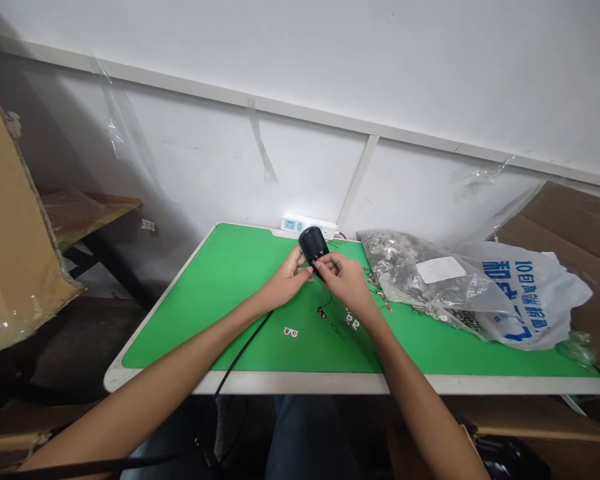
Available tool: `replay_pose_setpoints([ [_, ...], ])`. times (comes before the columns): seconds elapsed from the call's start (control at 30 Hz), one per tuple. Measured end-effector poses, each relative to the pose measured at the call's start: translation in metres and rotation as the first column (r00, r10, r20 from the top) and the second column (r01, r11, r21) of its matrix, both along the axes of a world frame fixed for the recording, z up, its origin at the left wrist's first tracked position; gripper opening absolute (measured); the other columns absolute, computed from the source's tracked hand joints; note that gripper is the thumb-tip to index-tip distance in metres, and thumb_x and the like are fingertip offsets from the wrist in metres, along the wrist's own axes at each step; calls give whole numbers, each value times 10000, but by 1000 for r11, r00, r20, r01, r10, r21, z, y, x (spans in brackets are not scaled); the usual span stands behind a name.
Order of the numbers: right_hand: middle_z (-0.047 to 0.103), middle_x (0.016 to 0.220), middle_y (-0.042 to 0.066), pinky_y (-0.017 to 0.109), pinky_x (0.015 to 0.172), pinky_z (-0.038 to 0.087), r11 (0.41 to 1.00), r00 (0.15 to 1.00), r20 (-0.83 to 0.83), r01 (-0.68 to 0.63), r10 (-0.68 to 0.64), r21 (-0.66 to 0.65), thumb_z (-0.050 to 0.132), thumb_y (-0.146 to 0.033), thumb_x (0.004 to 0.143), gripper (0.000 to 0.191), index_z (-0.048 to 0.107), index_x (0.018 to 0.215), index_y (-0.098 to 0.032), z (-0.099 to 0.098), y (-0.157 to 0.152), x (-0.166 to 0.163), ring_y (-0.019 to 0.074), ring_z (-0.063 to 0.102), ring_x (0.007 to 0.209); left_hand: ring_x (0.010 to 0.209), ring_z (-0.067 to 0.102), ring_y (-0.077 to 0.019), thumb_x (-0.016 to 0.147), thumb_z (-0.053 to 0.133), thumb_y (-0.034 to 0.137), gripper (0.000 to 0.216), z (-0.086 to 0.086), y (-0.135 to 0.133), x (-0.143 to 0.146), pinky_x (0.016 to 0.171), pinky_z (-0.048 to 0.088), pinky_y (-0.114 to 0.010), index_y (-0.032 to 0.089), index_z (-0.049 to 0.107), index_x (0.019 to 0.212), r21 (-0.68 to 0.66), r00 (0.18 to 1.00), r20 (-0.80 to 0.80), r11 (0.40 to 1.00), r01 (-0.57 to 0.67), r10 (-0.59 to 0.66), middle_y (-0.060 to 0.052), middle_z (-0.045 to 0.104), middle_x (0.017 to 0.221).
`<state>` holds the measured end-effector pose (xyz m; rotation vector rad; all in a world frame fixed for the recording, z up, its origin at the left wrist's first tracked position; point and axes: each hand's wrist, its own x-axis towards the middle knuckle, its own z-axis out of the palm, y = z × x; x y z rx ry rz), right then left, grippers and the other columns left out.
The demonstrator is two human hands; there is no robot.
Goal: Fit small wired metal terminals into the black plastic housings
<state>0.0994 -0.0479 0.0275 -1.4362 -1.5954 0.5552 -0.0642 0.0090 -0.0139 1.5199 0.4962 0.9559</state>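
My left hand (286, 280) and my right hand (344, 280) hold a black cylindrical object (313, 244) between them above a green mat (220, 280). Its lower end is hidden by my fingers. Thin red and black wires (324, 300) hang from it, ending in a small black piece. A thicker black cable (245, 347) runs from under my left forearm over the table's front edge. Small white-and-metal clips (291, 332) lie on the mat below my left hand, and a similar group (352, 322) lies near my right wrist.
A clear plastic bag of metal parts (410, 273) and a white bag with blue lettering (525, 293) lie at the right of the table. A white power strip (300, 225) stands at the back edge. Cardboard (10, 220) stands at the left, with more (570, 227) at the right.
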Motion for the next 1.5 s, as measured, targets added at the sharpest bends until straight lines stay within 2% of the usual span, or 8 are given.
replay_pose_setpoints([
  [0.3,637,684,5,314,647,443,995,996,86,-34,25,95,604,-325,905,131,685,850,-239,2,-4,-1,182,557,612,1218,665,-276,932,720,538,695,2,-3,3,935,593,-352,271,431,1505,16,999,33,1000,-17,16,-137,516,1591],
  [0.57,653,725,8,305,651,446,995,996,83,-22,14,94,579,-343,932,141,656,877,-238,-1,-4,-3,180,563,635,1375,572,-339,934,723,501,677,5,-3,1,983,592,-401,270,445,1505,29,1000,8,999,-29,29,-139,514,1598],
  [0.8,654,702,3,291,607,425,994,997,71,9,-17,113,586,-356,925,158,661,871,-228,-4,-2,-4,171,564,609,1230,669,-299,943,721,488,607,1,-1,0,925,606,-377,252,477,1446,22,1000,4,999,-26,26,-146,527,1590],
  [0.93,649,675,-1,293,576,425,994,998,48,32,-38,105,605,-397,924,192,666,862,-227,-7,1,-2,174,568,587,1059,720,-239,943,733,455,573,-1,0,1,896,600,-369,243,499,1421,30,1000,0,999,-26,26,-157,535,1579],
  [1.13,726,930,79,359,731,529,959,977,208,-6,-55,283,629,-281,917,83,674,952,-221,-8,2,6,219,652,771,890,712,-175,926,744,419,612,-3,2,1,872,593,-367,252,479,1453,64,999,-46,998,-15,18,-167,544,1563],
  [1.27,740,911,63,367,749,543,973,978,210,-45,-4,227,667,-263,901,75,652,967,-230,-8,1,9,222,686,790,866,714,-168,912,728,351,626,2,1,-3,786,591,-316,241,468,1471,104,990,-142,994,18,-3,-167,575,1514],
  [1.4,728,872,38,358,734,554,986,992,117,-74,57,148,663,-243,852,186,606,1028,-232,-5,1,10,205,689,769,967,744,-219,808,759,214,755,5,-2,-5,860,610,-341,221,450,1496,210,967,-250,978,15,39,-141,677,1332],
  [1.5,694,824,12,340,691,548,989,994,61,-93,87,117,661,-259,816,233,588,1036,-235,-1,0,9,186,663,718,905,749,-219,766,765,179,732,5,-2,-4,826,624,-348,214,504,1448,294,956,-280,956,-7,93,-120,706,1251],
])
